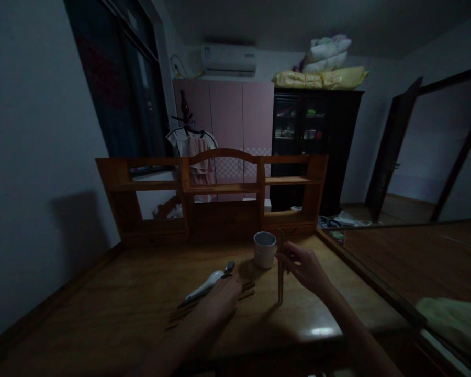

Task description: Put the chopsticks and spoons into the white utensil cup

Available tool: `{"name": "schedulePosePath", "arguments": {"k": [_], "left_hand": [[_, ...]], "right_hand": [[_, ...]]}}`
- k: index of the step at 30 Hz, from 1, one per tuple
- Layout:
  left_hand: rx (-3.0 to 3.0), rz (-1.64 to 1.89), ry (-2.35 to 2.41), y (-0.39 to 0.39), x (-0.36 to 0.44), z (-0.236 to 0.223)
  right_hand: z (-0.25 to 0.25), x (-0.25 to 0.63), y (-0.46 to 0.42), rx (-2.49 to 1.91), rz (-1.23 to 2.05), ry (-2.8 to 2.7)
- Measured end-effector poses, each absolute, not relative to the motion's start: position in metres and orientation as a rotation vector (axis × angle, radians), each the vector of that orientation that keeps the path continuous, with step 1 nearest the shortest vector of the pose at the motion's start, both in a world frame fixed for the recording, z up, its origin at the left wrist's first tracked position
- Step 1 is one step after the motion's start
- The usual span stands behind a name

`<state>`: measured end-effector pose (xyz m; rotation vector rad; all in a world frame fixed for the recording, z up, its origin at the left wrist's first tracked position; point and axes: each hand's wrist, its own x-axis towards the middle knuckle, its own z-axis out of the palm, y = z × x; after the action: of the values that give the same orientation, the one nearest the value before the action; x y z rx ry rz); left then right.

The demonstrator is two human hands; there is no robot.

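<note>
On the bench (118, 293), just beside the metal cup (265, 254), upright chopsticks (280, 280) are held near their upper part by the fingers of the right hand (306, 267); whether their lower tips are touching the wood cannot be told. The left hand (225, 293) is laid over loose chopsticks (246, 295), and whether any are gripped cannot be told. The white spoon (206, 284) and metal spoon (228, 267) are seen close to its fingers. It is judged that the cup, standing upright, could be tipped if knocked sideways by the right hand or the held sticks. The sticks could be splayed or dropped, being pinched only high up. Either spoon could be nudged or the loose sticks rolled apart by a sweep of the left hand, and errors could be increased by the dim light
</note>
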<state>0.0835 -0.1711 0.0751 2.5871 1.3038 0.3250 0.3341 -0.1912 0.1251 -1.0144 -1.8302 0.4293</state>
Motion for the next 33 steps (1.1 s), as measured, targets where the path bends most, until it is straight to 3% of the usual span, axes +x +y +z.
{"name": "schedulePosePath", "arguments": {"k": [6,10,13,20,33], "left_hand": [[2.637,0.547,1.269,-0.181,0.101,0.125],[2.269,1.284,1.026,-0.187,0.125,0.172],[1.888,1.512,0.861,-0.186,0.151,0.177],[1.65,1.597,0.744,-0.176,0.191,0.145],[1.594,1.519,0.653,-0.177,0.194,0.12]], "right_hand": [[0.12,0.342,-0.194,-1.025,0.378,-1.766],[0.118,0.343,-0.195,-1.038,0.351,-1.743],[0.117,0.342,-0.194,-1.022,0.373,-1.753],[0.116,0.343,-0.192,-0.984,0.407,-1.784],[0.119,0.347,-0.191,-0.963,0.505,-1.819]]}}
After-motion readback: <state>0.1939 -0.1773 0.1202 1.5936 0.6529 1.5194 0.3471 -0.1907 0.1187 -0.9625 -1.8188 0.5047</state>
